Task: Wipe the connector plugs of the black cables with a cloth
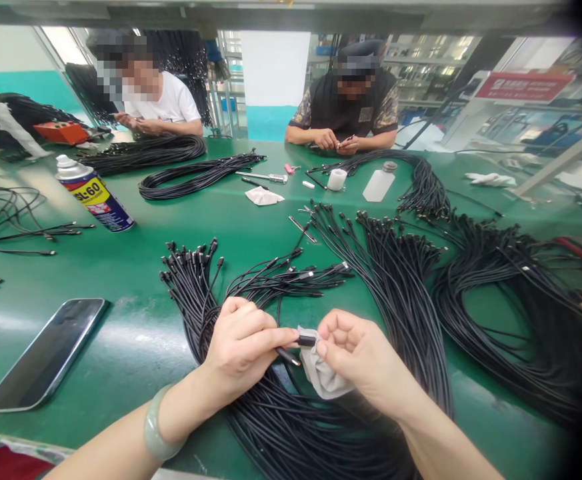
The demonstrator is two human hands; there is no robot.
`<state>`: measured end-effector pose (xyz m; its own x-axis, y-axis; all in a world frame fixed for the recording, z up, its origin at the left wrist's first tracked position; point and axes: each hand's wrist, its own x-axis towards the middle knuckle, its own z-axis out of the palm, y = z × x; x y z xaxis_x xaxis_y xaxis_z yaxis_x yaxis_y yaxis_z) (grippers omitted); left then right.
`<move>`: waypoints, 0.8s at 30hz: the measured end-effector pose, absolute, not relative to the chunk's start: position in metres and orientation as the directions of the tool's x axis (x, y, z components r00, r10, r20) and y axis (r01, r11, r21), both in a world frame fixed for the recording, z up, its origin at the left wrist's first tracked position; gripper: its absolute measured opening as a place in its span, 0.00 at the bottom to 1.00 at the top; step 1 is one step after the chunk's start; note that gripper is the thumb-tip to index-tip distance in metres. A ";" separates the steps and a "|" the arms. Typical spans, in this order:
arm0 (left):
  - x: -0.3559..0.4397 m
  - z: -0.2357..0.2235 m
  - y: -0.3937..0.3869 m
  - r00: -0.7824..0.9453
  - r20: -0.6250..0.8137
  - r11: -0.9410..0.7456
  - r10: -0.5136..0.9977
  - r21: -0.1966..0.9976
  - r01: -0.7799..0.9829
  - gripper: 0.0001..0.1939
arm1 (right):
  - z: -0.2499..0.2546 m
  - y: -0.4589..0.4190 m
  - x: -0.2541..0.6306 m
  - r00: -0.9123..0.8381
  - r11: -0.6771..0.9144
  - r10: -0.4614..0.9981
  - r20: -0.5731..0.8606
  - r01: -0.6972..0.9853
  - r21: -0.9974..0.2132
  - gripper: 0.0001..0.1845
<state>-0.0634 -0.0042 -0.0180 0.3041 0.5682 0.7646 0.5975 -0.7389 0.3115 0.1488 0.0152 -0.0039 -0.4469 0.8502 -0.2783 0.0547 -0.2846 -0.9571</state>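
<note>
My left hand (243, 340) pinches a black cable by its connector (307, 341), above a thick bundle of black cables (291, 420). A second cable end with a metal tip pokes out under the left fingers. Between the thumb and fingers of my right hand (358, 350) is a pale grey cloth (323, 373), which hangs down and touches the connector. Several plug ends of the bundle fan out (191, 267) just beyond my left hand. A pale green bangle (159, 423) circles my left wrist.
A phone (45, 353) lies left, with a spray can (95, 193) behind it. More cable bundles (405, 293) spread to the right. A clear bottle (379, 181), a tape roll (337, 179) and calipers (265, 177) lie farther back. Two people sit opposite; another hand shows at the right edge.
</note>
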 end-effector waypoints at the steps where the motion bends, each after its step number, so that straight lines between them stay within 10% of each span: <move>1: -0.063 -0.018 -0.004 0.305 0.769 -0.742 0.562 0.306 0.597 0.08 | -0.004 0.015 0.149 -0.449 -0.289 0.849 -0.278 0.046 -0.956 0.16; 24: -0.064 -0.018 -0.003 0.274 0.741 -0.718 0.613 0.378 0.584 0.06 | -0.013 0.012 0.149 -0.409 -0.281 0.874 -0.263 0.016 -0.959 0.16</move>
